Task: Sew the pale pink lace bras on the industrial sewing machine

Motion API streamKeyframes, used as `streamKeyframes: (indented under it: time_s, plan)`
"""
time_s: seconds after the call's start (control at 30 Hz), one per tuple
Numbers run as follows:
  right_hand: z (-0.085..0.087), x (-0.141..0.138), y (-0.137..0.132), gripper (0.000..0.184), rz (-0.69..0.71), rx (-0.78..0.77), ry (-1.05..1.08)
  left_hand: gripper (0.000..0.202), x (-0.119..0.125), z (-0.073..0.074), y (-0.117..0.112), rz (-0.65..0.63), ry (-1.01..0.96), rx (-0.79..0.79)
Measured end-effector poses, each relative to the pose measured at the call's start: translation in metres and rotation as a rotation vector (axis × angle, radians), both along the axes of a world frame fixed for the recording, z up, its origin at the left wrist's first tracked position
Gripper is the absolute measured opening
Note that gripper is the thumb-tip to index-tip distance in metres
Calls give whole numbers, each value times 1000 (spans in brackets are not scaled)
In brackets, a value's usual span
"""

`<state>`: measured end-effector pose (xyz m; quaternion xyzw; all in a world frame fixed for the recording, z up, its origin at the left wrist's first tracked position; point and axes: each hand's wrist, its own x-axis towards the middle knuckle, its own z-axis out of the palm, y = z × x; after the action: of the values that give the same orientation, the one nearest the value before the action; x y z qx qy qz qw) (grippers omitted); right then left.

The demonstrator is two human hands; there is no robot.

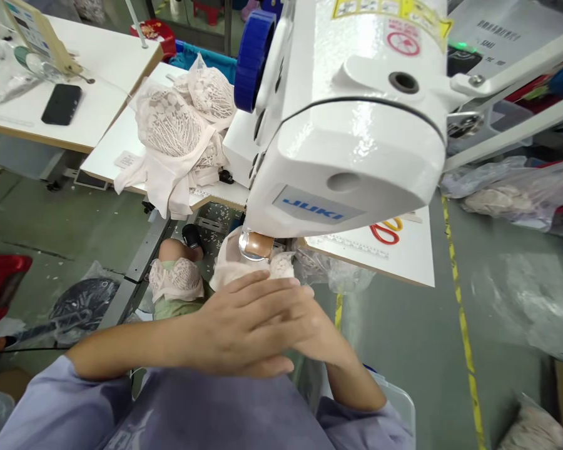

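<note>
My left hand [244, 322] lies flat with its fingers stretched out, crossed over my right hand [321, 340]. The right hand is mostly covered, and its fingers are hidden under the left. Both rest just below a pale pink lace piece [228, 265] that sits under the head of a white JUKI sewing machine [356, 125]. The left fingertips reach the edge of that fabric. A second lace piece [176, 281] lies over my knee to the left.
A pile of pale lace garments [178, 134] sits on the white table [117, 153] left of the machine's blue handwheel [253, 59]. Red-and-yellow scissors [387, 232] lie beyond the machine. A black phone [62, 104] rests on the far-left table. Plastic bags [511, 200] crowd the right.
</note>
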<state>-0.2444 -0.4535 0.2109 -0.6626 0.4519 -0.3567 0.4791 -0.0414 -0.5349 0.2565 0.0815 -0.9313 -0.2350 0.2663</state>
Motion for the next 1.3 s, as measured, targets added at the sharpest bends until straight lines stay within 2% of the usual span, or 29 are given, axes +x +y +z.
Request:
streamKeyframes:
  time_s: [0.03,0.07,0.1,0.13,0.2,0.3,0.4,0.5,0.57,0.7,0.83,1.03,1.3]
  plan:
    - [7,7,-3,23,115,-8,36,43,0,-1,1,-8,-124,50]
    - [12,12,-7,27,159,-1,60,41,0,-3,-2,15,-248,127]
    - [15,15,-11,29,142,20,78,35,2,-7,-6,59,-348,225]
    - [16,16,-15,30,85,49,92,31,5,-11,-12,123,-405,327]
    - [11,14,-23,28,-108,88,123,37,11,-21,-27,258,-419,525]
    - [-4,9,-39,20,-371,77,148,33,13,-32,-49,390,-266,683]
    - [-17,6,-58,30,-522,84,154,23,4,-37,-67,538,-169,605]
    - [-25,4,-73,46,-538,192,82,15,-7,-40,-79,623,-145,532]
    - [-31,2,-79,48,-502,269,-18,11,-12,-42,-86,629,-117,530]
    - [-45,-4,-84,28,-499,250,-161,6,-15,-46,-95,610,-71,542]
    - [-51,-8,-87,38,-512,221,-105,6,-15,-53,-101,609,-56,511]
    - [-48,-10,-91,45,-548,203,-105,8,-17,-64,-105,634,-37,443]
    - [-61,-12,-85,36,-479,218,-179,14,-6,-64,-104,660,-75,411]
